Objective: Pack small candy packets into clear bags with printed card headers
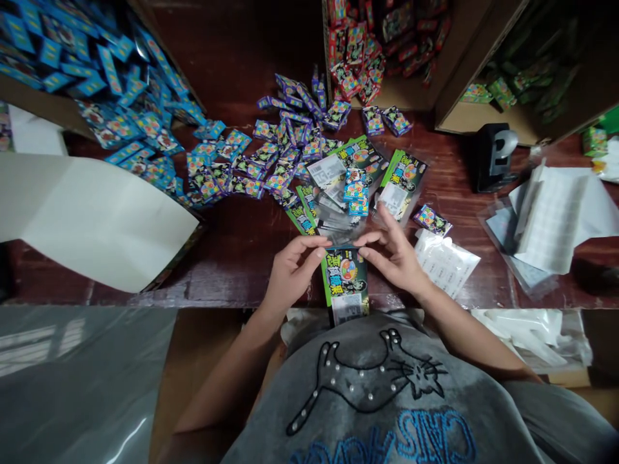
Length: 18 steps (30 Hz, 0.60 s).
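Observation:
A black and green printed plastic bag (345,277) lies at the table's front edge, its lower end hanging toward my lap. My left hand (294,267) pinches the left side of its far edge between thumb and fingers. At the right side of that same edge, my right hand (395,258) pinches with thumb and finger, its index finger raised. Just beyond my fingers are two small blue candy boxes (355,187) on more printed bags (326,169). Another printed bag (403,180) lies beyond my right hand, with a purple box (432,220) to its right.
Loose purple boxes (290,148) and blue boxes (145,129) spread across the back left. Cartons hold red boxes (355,45) and green boxes (503,93). A black tape dispenser (493,158), sticker sheets (551,212) and a clear sheet (449,261) lie at right; a white flap (97,212) juts in at left.

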{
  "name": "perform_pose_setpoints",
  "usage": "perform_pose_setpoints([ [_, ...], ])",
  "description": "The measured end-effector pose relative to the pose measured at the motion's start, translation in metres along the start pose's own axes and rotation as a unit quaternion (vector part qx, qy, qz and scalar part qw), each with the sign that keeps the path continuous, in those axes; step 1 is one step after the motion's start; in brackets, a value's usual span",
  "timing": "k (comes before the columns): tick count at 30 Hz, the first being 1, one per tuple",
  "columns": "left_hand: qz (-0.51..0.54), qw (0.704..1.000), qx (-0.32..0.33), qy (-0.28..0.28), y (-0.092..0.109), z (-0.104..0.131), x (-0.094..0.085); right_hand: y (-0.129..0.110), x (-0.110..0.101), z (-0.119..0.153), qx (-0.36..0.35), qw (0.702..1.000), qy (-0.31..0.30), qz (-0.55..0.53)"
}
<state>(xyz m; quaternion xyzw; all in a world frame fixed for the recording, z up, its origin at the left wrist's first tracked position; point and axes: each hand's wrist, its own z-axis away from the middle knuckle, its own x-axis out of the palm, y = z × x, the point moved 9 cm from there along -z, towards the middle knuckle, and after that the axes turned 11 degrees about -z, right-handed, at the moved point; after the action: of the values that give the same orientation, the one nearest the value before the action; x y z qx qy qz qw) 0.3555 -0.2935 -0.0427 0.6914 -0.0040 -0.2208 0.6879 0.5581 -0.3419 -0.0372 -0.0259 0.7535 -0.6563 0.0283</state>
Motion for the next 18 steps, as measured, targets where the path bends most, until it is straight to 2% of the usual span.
perform_pose_setpoints([
  [3, -0.009, 0.999, -0.002, -0.043, 0.009, 0.000, 0.003, -0.007, -0.001, -0.004, 0.018, 1.000, 0.001, -0.023],
  [11, 0.049, 0.995, -0.073, -0.053, 0.008, -0.015, 0.002, -0.008, -0.001, -0.021, 0.083, 0.992, 0.029, -0.091],
  [15, 0.045, 0.994, -0.038, -0.094, 0.011, -0.013, 0.007, -0.015, -0.008, -0.014, 0.074, 0.994, 0.020, -0.083],
  [18, 0.031, 0.993, 0.019, -0.109, 0.018, -0.006, 0.011, -0.025, -0.010, -0.006, 0.049, 0.996, -0.020, -0.065],
])
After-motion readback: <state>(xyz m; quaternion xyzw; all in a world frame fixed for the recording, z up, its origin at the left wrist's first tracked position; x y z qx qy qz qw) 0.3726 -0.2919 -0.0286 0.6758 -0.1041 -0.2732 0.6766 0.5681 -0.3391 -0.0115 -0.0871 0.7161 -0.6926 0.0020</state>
